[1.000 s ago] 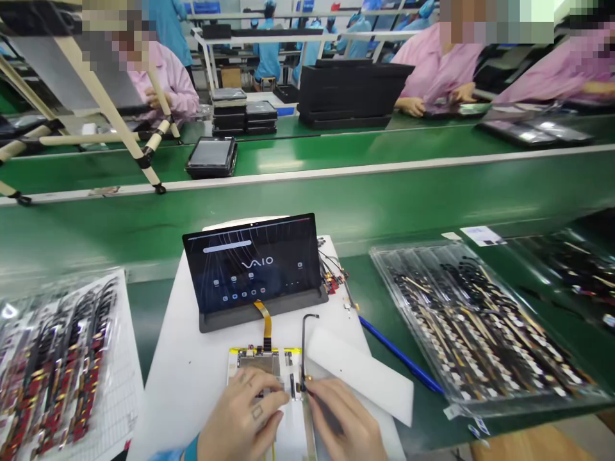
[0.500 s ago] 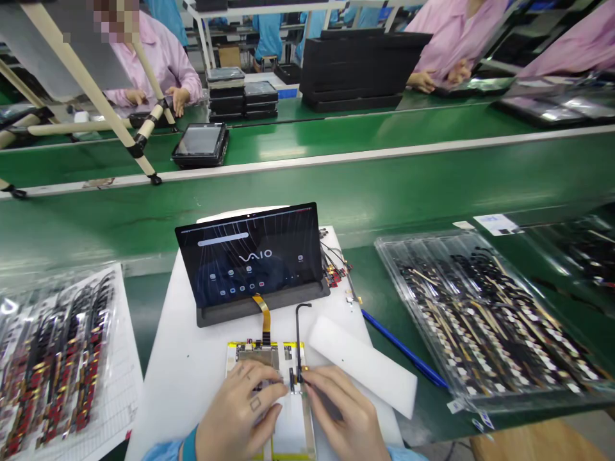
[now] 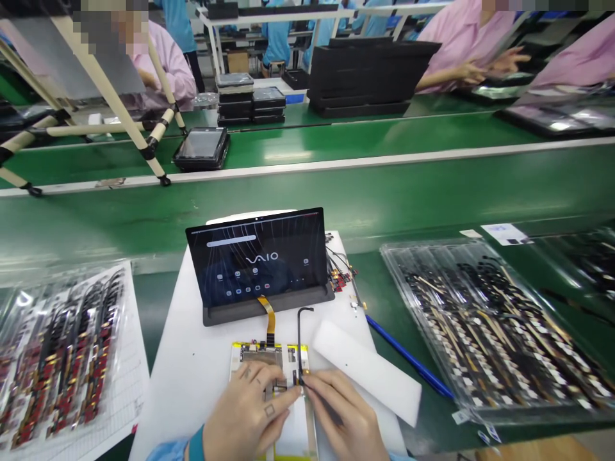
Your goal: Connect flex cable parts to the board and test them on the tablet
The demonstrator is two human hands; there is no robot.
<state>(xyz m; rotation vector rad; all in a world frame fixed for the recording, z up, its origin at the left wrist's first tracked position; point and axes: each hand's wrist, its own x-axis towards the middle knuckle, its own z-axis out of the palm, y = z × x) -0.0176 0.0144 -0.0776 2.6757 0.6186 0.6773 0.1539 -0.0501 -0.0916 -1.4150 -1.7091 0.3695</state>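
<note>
A yellow-edged circuit board lies on a white mat near the front edge. My left hand rests on it, fingers pressed down beside a small connector. My right hand pinches the lower end of a thin black flex cable at the board's right side. An orange ribbon links the board to a lit tablet showing a VAIO screen, propped in a dark stand.
A white foam strip and a blue pen lie right of the board. Clear trays of flex cables sit at right and left. The green conveyor runs behind, carrying a tablet tray. People in pink work across it.
The view shifted slightly; both hands stay on the board's right edge, fingers pressing at the cable end. The tray on the far belt drifted a little.
</note>
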